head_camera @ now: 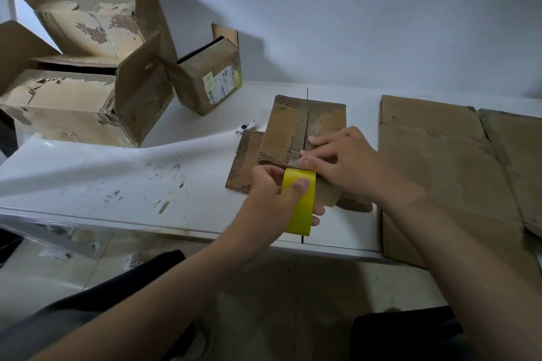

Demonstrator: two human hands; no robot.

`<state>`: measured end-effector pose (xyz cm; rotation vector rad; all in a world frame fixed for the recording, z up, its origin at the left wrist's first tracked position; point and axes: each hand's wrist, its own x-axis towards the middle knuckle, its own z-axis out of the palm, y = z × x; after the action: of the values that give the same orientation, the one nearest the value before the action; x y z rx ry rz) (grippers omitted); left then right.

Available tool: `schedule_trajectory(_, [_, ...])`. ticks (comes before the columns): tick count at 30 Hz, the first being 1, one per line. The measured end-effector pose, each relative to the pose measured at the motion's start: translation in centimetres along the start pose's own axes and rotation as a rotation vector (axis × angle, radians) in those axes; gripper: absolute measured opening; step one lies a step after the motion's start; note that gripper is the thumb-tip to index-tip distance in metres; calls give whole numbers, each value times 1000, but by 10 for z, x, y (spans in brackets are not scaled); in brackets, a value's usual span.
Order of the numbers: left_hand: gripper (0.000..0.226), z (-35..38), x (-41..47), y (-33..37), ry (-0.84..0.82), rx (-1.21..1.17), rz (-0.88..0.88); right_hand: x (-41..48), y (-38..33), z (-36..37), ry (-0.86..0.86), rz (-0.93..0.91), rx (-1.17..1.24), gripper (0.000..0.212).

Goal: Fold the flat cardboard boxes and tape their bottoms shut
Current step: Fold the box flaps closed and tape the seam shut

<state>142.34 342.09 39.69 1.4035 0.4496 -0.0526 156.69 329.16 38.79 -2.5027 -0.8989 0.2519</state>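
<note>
Fingers (319, 141) of right hand (346, 161) nearly straight, slightly apart, pressing down on box (293, 129) seam at centre. Left hand (269, 202) clamped round yellow tape (302, 208) at near edge of box, thumb on top. Flat cardboard (440, 170) just right; folded boxes (73, 102) far left. Small white tool (245, 125) beside box, left side — maybe a cutter.

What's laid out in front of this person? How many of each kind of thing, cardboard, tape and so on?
Opened-up boxes at the left: 3
Box being taped: 1
Flat cardboard pieces at the right: 2, as far as the view shows
Yellow tape roll: 1
Small white tool, perhaps a cutter: 1
Total: 8
</note>
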Motion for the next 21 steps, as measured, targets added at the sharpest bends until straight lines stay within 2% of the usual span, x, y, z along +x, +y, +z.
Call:
schedule_trajectory(6, [33, -2, 0, 9, -7, 2, -118, 0, -7, 1, 71, 11, -117, 73])
schedule_trajectory(12, [33, -4, 4, 10, -34, 5, -167, 1, -4, 5, 93, -9, -98, 74])
schedule_trajectory(16, [30, -7, 0, -6, -126, 59, -366, 1, -1, 3, 92, -10, -79, 75])
schedule_trajectory(21, [28, -10, 2, -15, -82, 10, -306, -3, -4, 5, 93, -48, -188, 85])
